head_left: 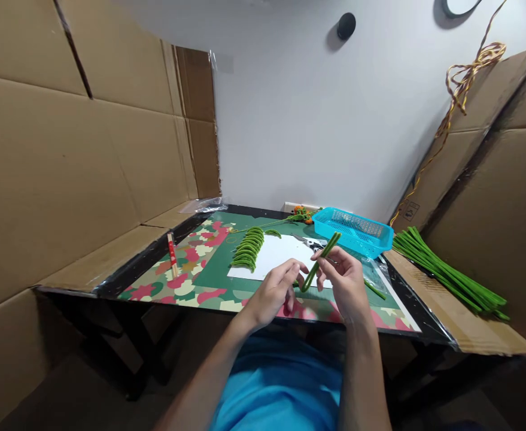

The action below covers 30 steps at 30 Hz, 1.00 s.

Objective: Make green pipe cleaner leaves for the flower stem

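My right hand [344,278] pinches a green pipe cleaner [323,260] bent double, its bend low and its two ends pointing up. Close to the bend is my left hand [277,288], its fingers curled together. A bit of green shows by the left fingertips, but what they hold is mostly hidden. Beyond the hands lies a white sheet [271,254]. Along its left side runs a row of curved green pipe cleaner pieces [248,246], with one separate curved piece [273,233] beside the row's far end.
A blue basket [352,230] stands at the back right, scissors [312,243] in front of it. Orange flowers [303,214] lie behind. Straight green pipe cleaners [451,272] are bundled on cardboard at right. Red-wrapped chopsticks [172,254] lie left. Cardboard walls [87,161] flank the table.
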Motion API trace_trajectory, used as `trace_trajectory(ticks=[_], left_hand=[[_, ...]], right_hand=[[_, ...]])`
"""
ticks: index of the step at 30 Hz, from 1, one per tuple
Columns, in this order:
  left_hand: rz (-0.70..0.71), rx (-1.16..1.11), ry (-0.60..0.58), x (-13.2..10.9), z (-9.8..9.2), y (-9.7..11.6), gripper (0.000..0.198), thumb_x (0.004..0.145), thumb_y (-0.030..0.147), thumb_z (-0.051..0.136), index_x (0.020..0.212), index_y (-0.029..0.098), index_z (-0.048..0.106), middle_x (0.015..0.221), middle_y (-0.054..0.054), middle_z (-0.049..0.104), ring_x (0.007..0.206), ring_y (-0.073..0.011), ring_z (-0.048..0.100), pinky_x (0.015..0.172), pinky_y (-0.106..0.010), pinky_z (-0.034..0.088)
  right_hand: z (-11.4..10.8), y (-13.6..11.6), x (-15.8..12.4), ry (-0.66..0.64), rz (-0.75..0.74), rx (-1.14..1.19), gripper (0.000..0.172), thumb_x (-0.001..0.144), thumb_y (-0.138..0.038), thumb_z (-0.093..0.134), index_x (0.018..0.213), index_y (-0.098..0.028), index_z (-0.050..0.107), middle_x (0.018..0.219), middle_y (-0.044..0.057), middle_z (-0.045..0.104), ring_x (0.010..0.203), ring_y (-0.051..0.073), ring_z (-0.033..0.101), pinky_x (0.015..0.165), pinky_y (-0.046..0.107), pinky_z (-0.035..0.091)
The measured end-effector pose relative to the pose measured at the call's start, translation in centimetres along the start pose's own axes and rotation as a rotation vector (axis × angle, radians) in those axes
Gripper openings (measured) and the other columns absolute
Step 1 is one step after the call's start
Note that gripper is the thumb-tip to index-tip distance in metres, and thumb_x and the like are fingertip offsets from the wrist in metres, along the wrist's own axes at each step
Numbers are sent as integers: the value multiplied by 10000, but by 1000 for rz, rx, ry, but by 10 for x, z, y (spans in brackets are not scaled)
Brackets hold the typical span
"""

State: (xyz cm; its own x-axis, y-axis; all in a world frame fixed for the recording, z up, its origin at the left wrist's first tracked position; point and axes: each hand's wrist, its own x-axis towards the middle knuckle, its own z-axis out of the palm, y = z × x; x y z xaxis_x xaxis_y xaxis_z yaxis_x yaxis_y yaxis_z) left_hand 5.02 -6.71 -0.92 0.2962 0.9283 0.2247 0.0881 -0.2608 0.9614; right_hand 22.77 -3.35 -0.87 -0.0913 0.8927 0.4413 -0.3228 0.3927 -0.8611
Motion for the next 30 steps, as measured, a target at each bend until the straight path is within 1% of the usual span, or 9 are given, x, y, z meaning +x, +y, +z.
trace_trajectory(ticks=[2, 5, 9, 12, 14, 18, 20, 24, 30], left_hand=[[-24, 7, -40, 0, 0, -2, 422, 1034, 604, 490, 1040, 195, 595, 852, 7, 634, 484, -76, 573, 467, -201, 403], [-38, -59, -54, 3, 0, -6, 442, 985, 632, 572, 969, 190, 569, 801, 17, 631, 467, -78, 577, 434, -191, 404], [-39, -175, 68, 7, -5, -12, 491, 934, 675, 613, 908, 189, 548, 659, 44, 609, 358, -66, 504, 342, -172, 290], [-48, -227, 149, 9, -7, -14, 508, 890, 681, 658, 919, 182, 566, 604, 48, 607, 316, -66, 477, 311, -163, 217], [-42, -253, 193, 9, -7, -14, 509, 869, 666, 690, 952, 177, 576, 620, 42, 630, 306, -67, 480, 302, -162, 197], [-10, -290, 288, 8, -6, -10, 471, 893, 608, 702, 993, 165, 579, 777, -18, 722, 332, -61, 523, 307, -162, 239], [-18, -306, 277, 7, -5, -8, 463, 907, 596, 694, 1011, 161, 576, 833, -42, 744, 338, -56, 529, 311, -161, 243], [-56, -320, 196, 7, -6, -9, 482, 912, 609, 678, 1054, 164, 560, 822, -48, 749, 333, -72, 542, 307, -160, 231], [-46, -327, 195, 7, -7, -11, 380, 916, 496, 677, 1058, 158, 579, 856, -53, 748, 358, -67, 549, 309, -152, 257]], right_hand=[[5, 4, 3, 66, -24, 70, 237, 837, -384, 851, 909, -185, 745, 876, 21, 730, 565, 117, 603, 496, 247, 528], [9, 7, 5, 92, -30, 115, 250, 802, -358, 877, 897, -184, 725, 843, 15, 717, 623, 138, 640, 534, 265, 586], [9, 7, 5, 91, -21, 68, 305, 757, -362, 916, 897, -184, 712, 792, 6, 700, 639, 157, 673, 555, 291, 629], [2, 4, 3, 50, 21, 7, 344, 721, -376, 946, 883, -180, 714, 757, 7, 705, 642, 172, 695, 566, 297, 638], [-4, 2, 2, 11, 58, -48, 348, 706, -377, 958, 854, -173, 719, 759, 17, 720, 654, 179, 712, 588, 292, 638], [-12, 1, -1, -79, 109, -128, 326, 738, -394, 938, 824, -160, 729, 777, 50, 749, 659, 178, 713, 576, 261, 606], [-11, 2, -1, -100, 97, -134, 307, 762, -394, 920, 831, -160, 734, 750, 42, 732, 631, 167, 686, 529, 241, 572], [-6, 6, 1, -117, 68, -157, 244, 803, -365, 877, 828, -164, 741, 744, 26, 699, 625, 161, 675, 507, 231, 548], [-8, 9, 3, -156, 75, -238, 197, 806, -344, 839, 835, -170, 751, 796, 38, 709, 656, 167, 665, 489, 225, 514]])
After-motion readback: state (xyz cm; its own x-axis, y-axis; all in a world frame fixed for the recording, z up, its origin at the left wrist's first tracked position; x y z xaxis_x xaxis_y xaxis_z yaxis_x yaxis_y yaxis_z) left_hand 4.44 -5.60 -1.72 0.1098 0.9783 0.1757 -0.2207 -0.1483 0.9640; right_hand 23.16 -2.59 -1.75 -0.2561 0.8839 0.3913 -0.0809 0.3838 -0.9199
